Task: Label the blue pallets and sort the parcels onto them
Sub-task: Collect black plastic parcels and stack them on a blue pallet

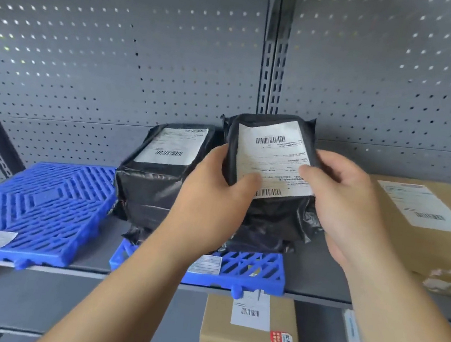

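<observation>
Clasping the black parcel [275, 217] by its sides, my left hand [215, 198] and right hand [343, 203] press thumbs onto its label [275, 154].

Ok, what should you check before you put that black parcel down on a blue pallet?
1. Both the left hand and the right hand grip the black plastic-wrapped parcel: ok.
2. Its white shipping label faces the camera: ok.
3. Label text readable: not ok, blurred.
4. The middle blue plastic grid pallet carries a paper label: ok.
5. Parcel belongs on that pallet: cannot tell.
6. Bare room in front of the second black wrapped parcel: ok.
</observation>
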Motion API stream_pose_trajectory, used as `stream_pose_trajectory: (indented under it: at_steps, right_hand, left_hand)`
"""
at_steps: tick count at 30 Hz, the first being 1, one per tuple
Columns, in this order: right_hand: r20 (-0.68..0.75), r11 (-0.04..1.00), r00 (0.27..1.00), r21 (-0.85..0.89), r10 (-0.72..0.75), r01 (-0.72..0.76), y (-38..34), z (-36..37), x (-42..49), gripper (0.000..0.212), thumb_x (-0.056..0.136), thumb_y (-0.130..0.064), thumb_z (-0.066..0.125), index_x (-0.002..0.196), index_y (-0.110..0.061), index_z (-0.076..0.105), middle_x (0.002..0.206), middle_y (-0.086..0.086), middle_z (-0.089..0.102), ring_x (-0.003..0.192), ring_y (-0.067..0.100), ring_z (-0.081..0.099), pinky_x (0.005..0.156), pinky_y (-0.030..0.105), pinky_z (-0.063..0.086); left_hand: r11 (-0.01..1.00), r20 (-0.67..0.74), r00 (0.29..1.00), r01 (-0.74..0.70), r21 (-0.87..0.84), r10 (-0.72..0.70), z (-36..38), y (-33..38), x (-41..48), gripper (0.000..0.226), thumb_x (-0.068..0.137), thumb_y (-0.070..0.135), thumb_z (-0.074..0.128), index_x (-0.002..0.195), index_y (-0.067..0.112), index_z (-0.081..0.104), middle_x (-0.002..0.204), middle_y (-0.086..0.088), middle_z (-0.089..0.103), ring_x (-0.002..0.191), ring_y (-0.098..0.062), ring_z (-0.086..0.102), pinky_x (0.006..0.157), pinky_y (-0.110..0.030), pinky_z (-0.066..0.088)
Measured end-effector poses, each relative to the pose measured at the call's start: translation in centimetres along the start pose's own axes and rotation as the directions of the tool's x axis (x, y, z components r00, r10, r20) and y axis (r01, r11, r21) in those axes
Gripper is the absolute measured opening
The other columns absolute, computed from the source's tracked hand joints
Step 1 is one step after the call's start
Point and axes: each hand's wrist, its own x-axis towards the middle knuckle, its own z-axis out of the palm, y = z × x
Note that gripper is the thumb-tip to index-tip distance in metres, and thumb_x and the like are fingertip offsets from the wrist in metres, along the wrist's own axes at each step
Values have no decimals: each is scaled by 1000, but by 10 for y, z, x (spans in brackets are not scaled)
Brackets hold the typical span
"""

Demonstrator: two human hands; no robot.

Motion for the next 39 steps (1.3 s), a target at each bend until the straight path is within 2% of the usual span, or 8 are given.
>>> stream_pose_trajectory:
  at_steps: [4, 7, 9, 14, 19, 23, 30, 39]
  right_hand:
    - [-9, 997, 998, -50, 58, -58, 5, 5, 10, 25, 81, -29, 61, 100, -35, 76, 95, -13, 79, 93, 14, 75, 90, 54, 59]
    - [45, 990, 993, -99, 105, -100, 8, 11, 18, 20, 86, -34, 59, 92, -45, 75, 90, -22, 77, 86, 5, 73, 86, 46, 59]
    - [82, 975, 984, -172, 156, -140, 13, 14, 23, 18, 88, -47, 56, 84, -49, 73, 86, -27, 74, 86, 1, 67, 89, 39, 54]
    - [137, 943, 949, -219, 284, -250, 22, 12, 25, 30, 84, -67, 49, 84, -45, 70, 104, -30, 68, 109, -1, 60, 98, 36, 46]
    - [60, 950, 971, -230, 230, -211, 19, 4, 22, 46, 83, -63, 48, 101, -24, 64, 105, -16, 69, 109, 5, 59, 96, 37, 48]
    - [69, 956, 984, -259, 161, -139, 14, -5, 17, 47, 92, -59, 50, 130, -34, 62, 104, -35, 56, 94, -23, 50, 79, 18, 38]
    - [129, 944, 985, -325, 112, -64, 5, -12, 2, 65, 82, -62, 46, 139, -33, 55, 140, -12, 57, 128, 6, 52, 111, 37, 41]
    - [139, 835, 990, -542, -20, 93, -7, -25, -41, 54, 95, -47, 56, 145, -30, 49, 147, -5, 52, 133, 17, 49, 109, 38, 40]
  left_hand:
    - [997, 34, 999, 2, 84, -5, 5, 1, 10, 67, 92, 43, 61, 154, 39, 34, 108, 30, 65, 86, 28, 53, 60, 6, 37]
    - [989, 55, 998, 5, 149, -13, 6, 1, 15, 64, 94, 43, 59, 153, 36, 35, 102, 29, 68, 89, 9, 65, 63, -8, 48]
    - [981, 90, 995, 35, 188, -53, 8, 2, 18, 69, 95, 51, 54, 158, 35, 29, 135, 13, 62, 118, -10, 62, 94, -28, 52]
    - [974, 91, 995, 29, 225, -51, 14, 1, 20, 67, 100, 52, 48, 160, 28, 29, 167, 5, 29, 154, -15, 23, 124, -45, 26]
    - [961, 64, 998, -41, 275, 24, 16, 1, 15, 61, 100, 48, 52, 156, 32, 34, 166, 7, 27, 154, -13, 21, 123, -35, 23]
    - [946, 50, 998, -54, 320, 40, 17, 4, 9, 59, 99, 48, 54, 153, 32, 38, 164, 6, 29, 151, -18, 27, 122, -43, 28]
    - [941, -6, 1000, 4, 339, -2, 20, 12, -12, 57, 95, 47, 60, 148, 36, 42, 154, 10, 35, 123, -34, 58, 108, -49, 46]
    - [910, -59, 994, -62, 410, 94, 13, 6, -51, 58, 94, 41, 64, 148, 32, 45, 153, 6, 39, 141, -21, 39, 117, -44, 35]
